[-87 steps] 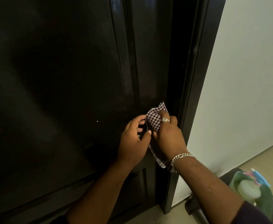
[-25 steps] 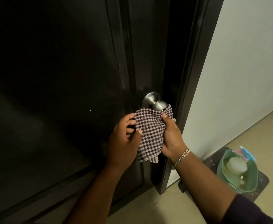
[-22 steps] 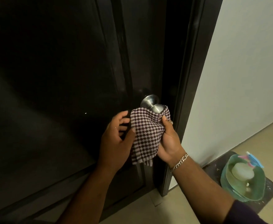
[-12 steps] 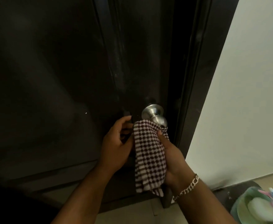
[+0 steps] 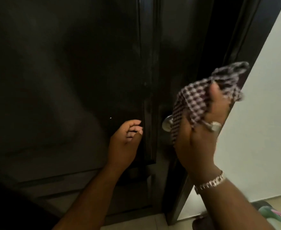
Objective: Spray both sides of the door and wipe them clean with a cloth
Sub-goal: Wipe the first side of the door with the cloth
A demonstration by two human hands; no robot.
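Our right hand [image 5: 198, 138] gripped the checked cloth [image 5: 196, 100] beside the door [image 5: 70, 80] knob [image 5: 167, 124]; our left hand [image 5: 124, 143] hung loosely curled, holding nothing.

We see right hand [image 5: 198, 136] gripping checkered cloth [image 5: 201, 98] raised beside door [image 5: 70, 80] edge, partly covering knob [image 5: 166, 124]; left hand [image 5: 124, 143] empty, fingers loosely curled near panel.

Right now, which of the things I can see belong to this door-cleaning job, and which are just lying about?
For the job:
dark glossy panelled door
checked brown-and-white cloth, gripped by right hand
round silver metal doorknob
left hand

Lying about:
pale green basin on the floor
white wall
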